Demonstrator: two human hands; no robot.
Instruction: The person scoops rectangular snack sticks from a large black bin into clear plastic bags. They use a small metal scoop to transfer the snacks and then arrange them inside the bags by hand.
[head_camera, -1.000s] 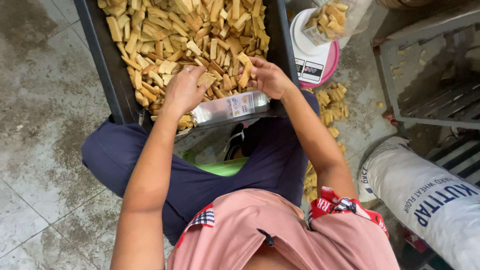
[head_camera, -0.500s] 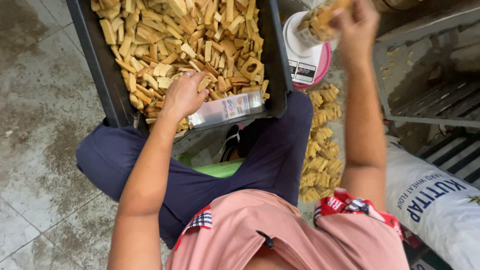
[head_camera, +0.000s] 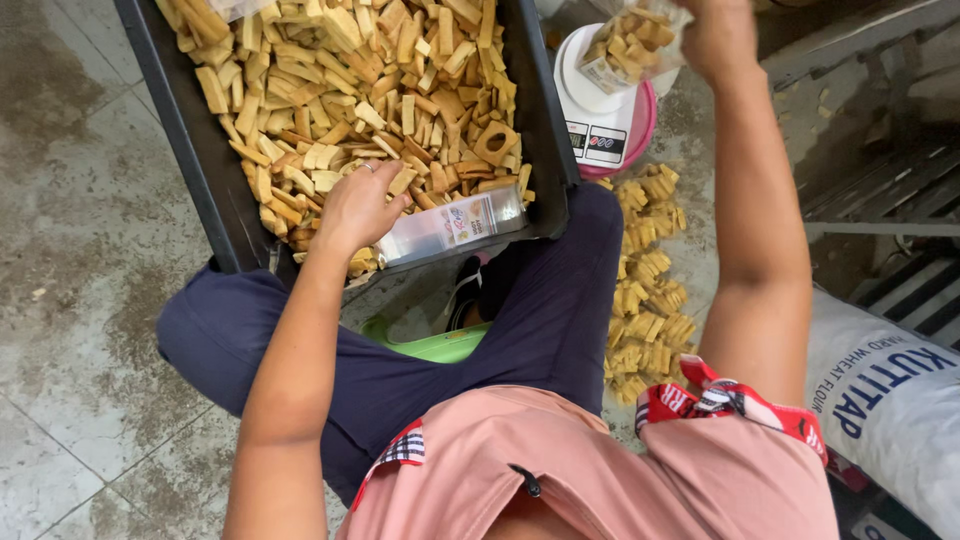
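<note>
**One hand in the tray, one lifting a filled bag over the scale**

The left hand (head_camera: 362, 205) rests palm down at the near edge of the black tray (head_camera: 205, 190), fingers loosely curled over the tan biscuit sticks (head_camera: 400, 90) and touching the mouth end of a clear plastic bag (head_camera: 455, 225) that lies flat along the tray's front wall. It looks half closed on a few pieces rather than spread, though what lies under the palm is hidden.

The right hand (head_camera: 718, 35) is raised at the top of the view, closed on the neck of a filled clear bag (head_camera: 630, 40) that hangs over a small white scale (head_camera: 600, 110) on a pink base.

The sticks look dry, light and stiff, and likely snap or crumble under a hard squeeze, so a loose scoop suits them better than a tight fist. The bags are thin and slippery film; the gathered top is the safe place to hold, since the weight sags to the bottom.

More filled packets (head_camera: 650, 290) lie on the floor beside the person's knee, near a white sack (head_camera: 890, 400). The right hand's fingers are cut off by the frame edge, and the scale's display is too small to read.
</note>
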